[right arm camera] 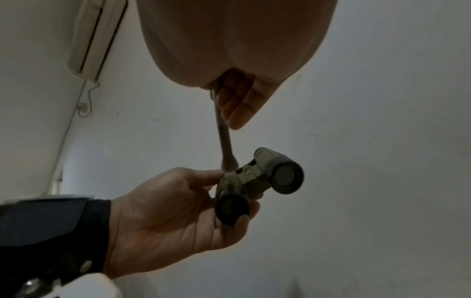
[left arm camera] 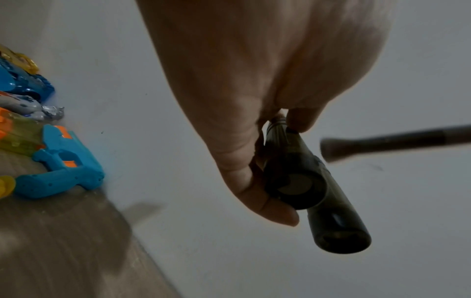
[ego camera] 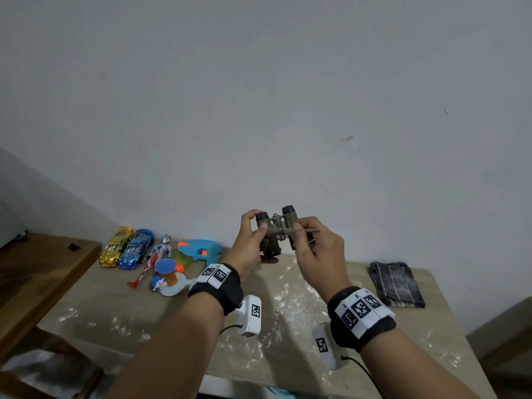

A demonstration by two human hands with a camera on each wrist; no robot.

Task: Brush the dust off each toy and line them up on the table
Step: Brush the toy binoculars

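My left hand grips olive-green toy binoculars by their left barrel, held up above the table in front of the wall. My right hand pinches a thin brush that lies across the binoculars' middle. In the right wrist view the brush has its bristles on the hinge of the binoculars, beside the left hand. In the left wrist view the brush head sits just right of the binoculars.
Toys lie in a row at the table's back left: a gold car, a blue car, a red and silver figure, a blue water gun and a small blue-topped toy. A folded checked cloth lies right. White dust speckles the table.
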